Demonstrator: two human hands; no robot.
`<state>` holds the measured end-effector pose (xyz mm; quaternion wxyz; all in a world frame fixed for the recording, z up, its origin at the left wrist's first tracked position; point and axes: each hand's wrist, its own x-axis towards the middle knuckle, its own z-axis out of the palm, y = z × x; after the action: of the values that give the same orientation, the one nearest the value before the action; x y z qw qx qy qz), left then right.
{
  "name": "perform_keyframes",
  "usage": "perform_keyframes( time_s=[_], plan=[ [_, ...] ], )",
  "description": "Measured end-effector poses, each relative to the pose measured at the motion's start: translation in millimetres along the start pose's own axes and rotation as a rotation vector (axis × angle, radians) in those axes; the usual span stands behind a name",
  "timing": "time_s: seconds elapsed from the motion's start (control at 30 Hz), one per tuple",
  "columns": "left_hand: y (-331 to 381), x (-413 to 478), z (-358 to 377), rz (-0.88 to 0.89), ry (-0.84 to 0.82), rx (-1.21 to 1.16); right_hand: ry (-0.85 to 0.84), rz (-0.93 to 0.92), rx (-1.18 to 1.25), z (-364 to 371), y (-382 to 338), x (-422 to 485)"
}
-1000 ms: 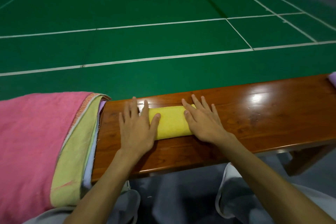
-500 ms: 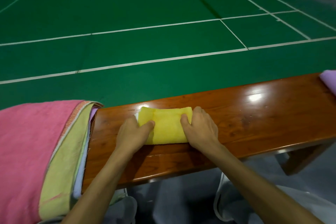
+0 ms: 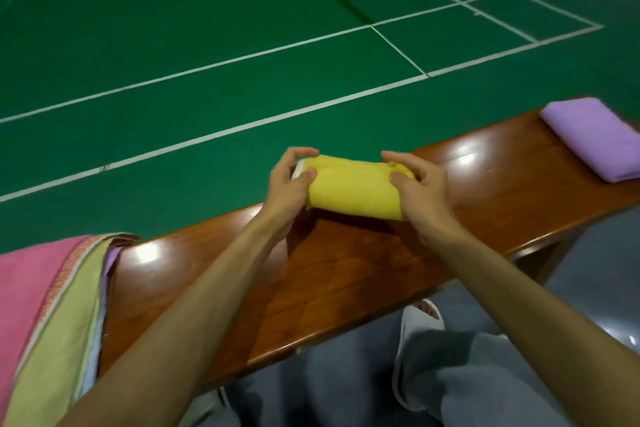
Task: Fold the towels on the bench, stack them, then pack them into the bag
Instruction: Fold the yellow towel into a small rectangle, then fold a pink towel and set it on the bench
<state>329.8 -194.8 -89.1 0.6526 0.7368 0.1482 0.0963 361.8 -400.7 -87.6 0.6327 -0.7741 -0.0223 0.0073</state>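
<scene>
1 yellow towel (image 3: 353, 188) grasped by left hand (image 3: 287, 182), right hand (image 3: 420, 185) | 1 purple towel (image 3: 592, 135)

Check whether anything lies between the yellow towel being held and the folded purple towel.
Nothing visible does. The left hand and right hand grip the folded yellow towel by its ends; only bare glossy wooden bench separates it from the folded purple towel on the right.

Left edge cuts the pink towel pile (image 3: 27, 305); right edge clips the purple towel (image 3: 595, 139).
</scene>
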Motion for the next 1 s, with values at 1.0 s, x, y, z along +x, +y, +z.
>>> perform_keyframes(
  time_s=[1.0],
  plan=[
    [0,71,375,0.536,-0.500,0.991,0.214,-0.017,-1.125,-297,117,87]
  ],
)
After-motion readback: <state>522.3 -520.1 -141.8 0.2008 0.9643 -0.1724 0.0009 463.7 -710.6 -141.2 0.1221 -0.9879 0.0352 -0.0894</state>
